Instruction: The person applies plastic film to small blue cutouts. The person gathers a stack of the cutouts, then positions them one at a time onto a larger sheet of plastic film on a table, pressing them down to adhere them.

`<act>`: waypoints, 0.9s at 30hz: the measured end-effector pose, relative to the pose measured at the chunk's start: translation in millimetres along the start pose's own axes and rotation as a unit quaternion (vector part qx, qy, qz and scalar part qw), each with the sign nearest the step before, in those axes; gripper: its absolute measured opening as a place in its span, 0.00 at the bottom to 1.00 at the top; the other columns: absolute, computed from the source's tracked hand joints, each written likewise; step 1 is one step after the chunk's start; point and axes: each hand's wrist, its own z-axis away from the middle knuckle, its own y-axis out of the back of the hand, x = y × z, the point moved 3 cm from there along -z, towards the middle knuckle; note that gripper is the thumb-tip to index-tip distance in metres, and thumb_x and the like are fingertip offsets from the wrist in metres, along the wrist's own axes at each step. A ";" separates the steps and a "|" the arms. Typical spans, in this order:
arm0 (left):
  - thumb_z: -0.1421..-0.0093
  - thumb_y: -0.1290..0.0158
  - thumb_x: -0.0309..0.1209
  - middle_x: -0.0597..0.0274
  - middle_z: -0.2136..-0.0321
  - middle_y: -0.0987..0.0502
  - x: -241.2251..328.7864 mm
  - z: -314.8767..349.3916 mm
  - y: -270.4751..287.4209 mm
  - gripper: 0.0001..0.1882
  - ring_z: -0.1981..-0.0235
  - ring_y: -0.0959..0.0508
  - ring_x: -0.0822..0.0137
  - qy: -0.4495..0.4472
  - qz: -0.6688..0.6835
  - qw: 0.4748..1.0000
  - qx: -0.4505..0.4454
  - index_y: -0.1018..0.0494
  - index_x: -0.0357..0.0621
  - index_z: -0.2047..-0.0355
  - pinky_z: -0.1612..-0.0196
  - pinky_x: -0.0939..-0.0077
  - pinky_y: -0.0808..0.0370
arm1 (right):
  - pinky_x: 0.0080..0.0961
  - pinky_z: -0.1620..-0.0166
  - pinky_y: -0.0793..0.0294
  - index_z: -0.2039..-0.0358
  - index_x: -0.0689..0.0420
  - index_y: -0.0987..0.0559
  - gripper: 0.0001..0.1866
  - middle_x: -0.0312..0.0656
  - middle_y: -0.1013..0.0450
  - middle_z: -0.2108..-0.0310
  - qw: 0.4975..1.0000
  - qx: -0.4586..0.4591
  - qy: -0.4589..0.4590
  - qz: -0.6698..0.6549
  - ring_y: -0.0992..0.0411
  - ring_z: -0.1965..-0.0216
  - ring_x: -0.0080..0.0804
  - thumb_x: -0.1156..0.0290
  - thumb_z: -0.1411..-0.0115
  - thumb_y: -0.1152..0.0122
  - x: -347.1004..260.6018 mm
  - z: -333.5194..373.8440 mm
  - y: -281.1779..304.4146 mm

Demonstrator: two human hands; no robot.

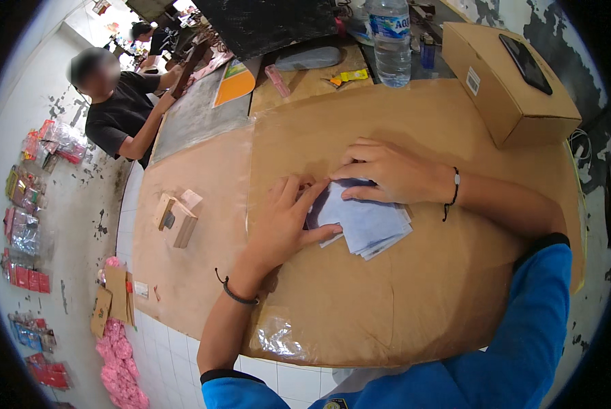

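Note:
A small stack of thin pale-blue sheets (377, 221), paper or cloth, I cannot tell which, lies on the brown-covered table in front of me. The sheets are slightly fanned at their lower right corner. My left hand (278, 221) holds the stack at its left side, thumb at the lower edge and fingers at the upper left corner. From the right, my right hand (401, 174) reaches across the far edge, its thumb on the top sheet and its fingers bent beyond the stack. The fingertips of both hands nearly meet at that upper left corner, partly hiding it.
Left of my hands stands a small wooden block piece (177, 217). A cardboard box (503, 85) with a phone (526, 63) on top is at the right rear. A water bottle (391, 44) and a lighter (427, 53) stand beside it. Another person (118, 112) works at the far left.

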 end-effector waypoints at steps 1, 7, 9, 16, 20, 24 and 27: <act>0.51 0.30 0.48 0.53 0.51 0.28 -1.0 0.3 -1.3 0.40 0.51 0.28 0.52 -0.004 0.010 1.000 0.002 0.27 0.44 0.40 0.47 0.61 0.28 | 0.34 0.52 0.25 0.56 0.58 0.16 0.15 0.42 0.25 0.61 1.000 -0.001 0.002 0.000 0.27 0.55 0.40 0.61 0.37 0.33 0.2 1.0 -0.7; 0.50 0.30 0.47 0.51 0.51 0.28 -3.1 3.3 -2.7 0.40 0.50 0.28 0.51 -0.012 0.041 0.999 0.009 0.28 0.44 0.40 0.46 0.60 0.29 | 0.35 0.50 0.26 0.57 0.59 0.16 0.15 0.43 0.25 0.59 0.999 -0.013 0.009 -0.032 0.27 0.55 0.41 0.61 0.37 0.33 0.8 -1.3 0.2; 0.50 0.31 0.48 0.51 0.51 0.28 -3.0 2.4 -3.2 0.39 0.50 0.28 0.51 0.002 0.052 0.998 0.028 0.28 0.44 0.40 0.46 0.60 0.29 | 0.35 0.52 0.25 0.57 0.58 0.16 0.15 0.43 0.25 0.60 1.000 0.003 0.010 -0.019 0.27 0.56 0.41 0.62 0.38 0.32 1.4 -1.7 -0.2; 0.49 0.32 0.50 0.51 0.49 0.28 -5.1 3.3 -3.9 0.39 0.49 0.29 0.50 -0.006 0.023 1.000 0.002 0.28 0.43 0.41 0.45 0.59 0.30 | 0.36 0.49 0.27 0.59 0.56 0.16 0.14 0.43 0.26 0.60 0.999 -0.019 -0.034 -0.019 0.28 0.53 0.41 0.59 0.38 0.33 -1.4 -0.8 1.7; 0.49 0.32 0.50 0.51 0.48 0.28 -2.4 2.2 -3.0 0.39 0.48 0.29 0.50 -0.005 0.034 0.999 0.010 0.28 0.42 0.41 0.44 0.59 0.30 | 0.36 0.50 0.27 0.58 0.55 0.16 0.13 0.43 0.27 0.60 0.997 -0.037 -0.025 -0.055 0.28 0.53 0.41 0.60 0.38 0.32 1.4 0.2 3.4; 0.47 0.34 0.51 0.54 0.51 0.28 -5.2 3.1 -5.0 0.37 0.50 0.30 0.52 -0.010 0.032 0.999 0.022 0.27 0.40 0.44 0.44 0.59 0.33 | 0.35 0.51 0.27 0.58 0.55 0.16 0.14 0.42 0.26 0.60 0.999 -0.014 -0.018 -0.029 0.28 0.54 0.41 0.61 0.39 0.31 -1.4 -1.2 3.4; 0.47 0.34 0.52 0.53 0.51 0.28 -5.1 2.6 -3.9 0.38 0.49 0.30 0.51 -0.026 0.041 0.999 0.026 0.27 0.40 0.44 0.44 0.59 0.33 | 0.34 0.53 0.26 0.58 0.56 0.15 0.13 0.42 0.26 0.61 1.000 0.011 -0.023 -0.007 0.27 0.56 0.40 0.64 0.41 0.29 -2.2 -1.2 0.8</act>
